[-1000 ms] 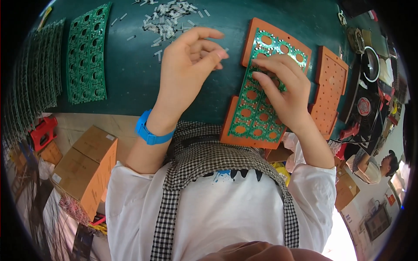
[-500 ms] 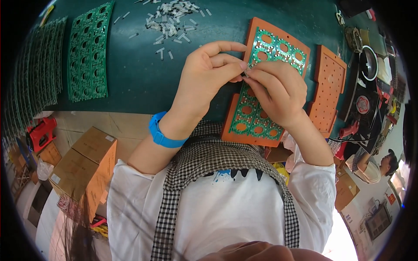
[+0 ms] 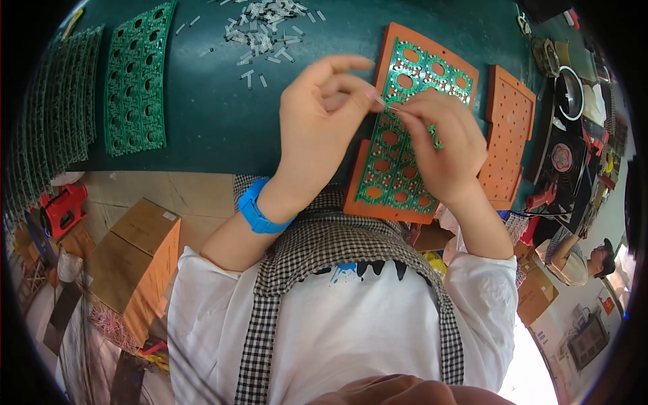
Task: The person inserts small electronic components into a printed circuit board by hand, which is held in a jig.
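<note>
A green circuit board panel (image 3: pixel 382 151) with rows of round holes lies in an orange fixture tray (image 3: pixel 358 177). Over its left side, my left hand (image 3: pixel 317 118) pinches a small clear stick-like component (image 3: pixel 379 100) between thumb and fingertip, its other fingers curled loosely. My right hand (image 3: pixel 445 145) is closed at the opposite end of that component, where thin wire-like legs seem to show. Both hands hover above the board, hiding part of its middle. Whether the right fingers hold a leg or a second piece is hard to make out.
Loose clear components (image 3: pixel 264 37) with dark ends lie heaped at the far middle of the green table (image 3: pixel 209 101). More green panels (image 3: pixel 135 81) stand at the left. A second orange tray (image 3: pixel 509 135) sits to the right, beside a soldering-type tool (image 3: pixel 542 198). Cardboard boxes (image 3: pixel 128 250) stand below.
My hands have drawn slightly apart at the fingertips, so the clear component shows better between them. My left wrist has shifted a little right. The board and tray have barely moved.
</note>
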The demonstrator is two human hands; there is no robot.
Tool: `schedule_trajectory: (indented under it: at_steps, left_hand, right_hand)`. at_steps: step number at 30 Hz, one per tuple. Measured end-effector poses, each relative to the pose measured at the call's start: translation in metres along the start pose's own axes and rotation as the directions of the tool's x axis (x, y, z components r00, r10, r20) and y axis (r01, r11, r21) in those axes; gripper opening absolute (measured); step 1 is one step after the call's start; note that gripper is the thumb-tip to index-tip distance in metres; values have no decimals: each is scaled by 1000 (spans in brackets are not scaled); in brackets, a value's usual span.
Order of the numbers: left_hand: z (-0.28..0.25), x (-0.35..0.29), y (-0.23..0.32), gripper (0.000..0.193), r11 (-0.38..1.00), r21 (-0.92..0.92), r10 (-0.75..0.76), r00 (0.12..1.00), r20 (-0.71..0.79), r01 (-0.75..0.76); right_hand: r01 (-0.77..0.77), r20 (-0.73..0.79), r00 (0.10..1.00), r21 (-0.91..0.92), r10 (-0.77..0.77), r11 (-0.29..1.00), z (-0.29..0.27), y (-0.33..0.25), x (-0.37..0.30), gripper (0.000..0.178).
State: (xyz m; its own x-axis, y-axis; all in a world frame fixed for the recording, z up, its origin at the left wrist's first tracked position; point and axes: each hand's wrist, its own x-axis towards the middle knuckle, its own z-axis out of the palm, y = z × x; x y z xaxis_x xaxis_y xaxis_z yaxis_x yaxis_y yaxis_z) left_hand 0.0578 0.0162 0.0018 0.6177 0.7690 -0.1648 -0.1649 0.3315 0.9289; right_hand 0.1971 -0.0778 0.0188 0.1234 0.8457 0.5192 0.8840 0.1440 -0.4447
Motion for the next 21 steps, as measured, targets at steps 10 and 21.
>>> schedule_trajectory:
  at_steps: [10, 21]
  left_hand:
    - [-23, 6, -7, 26, 983, 175, 59, 998, -29, -53]
    - [-23, 0, -13, 14, 984, 180, 5, 997, 71, -17]
  right_hand:
    - [-294, 450, 860, 51, 240, 955, -21, 8, -7, 8]
    - [-166, 396, 902, -47, 171, 985, -12, 9, -14, 13]
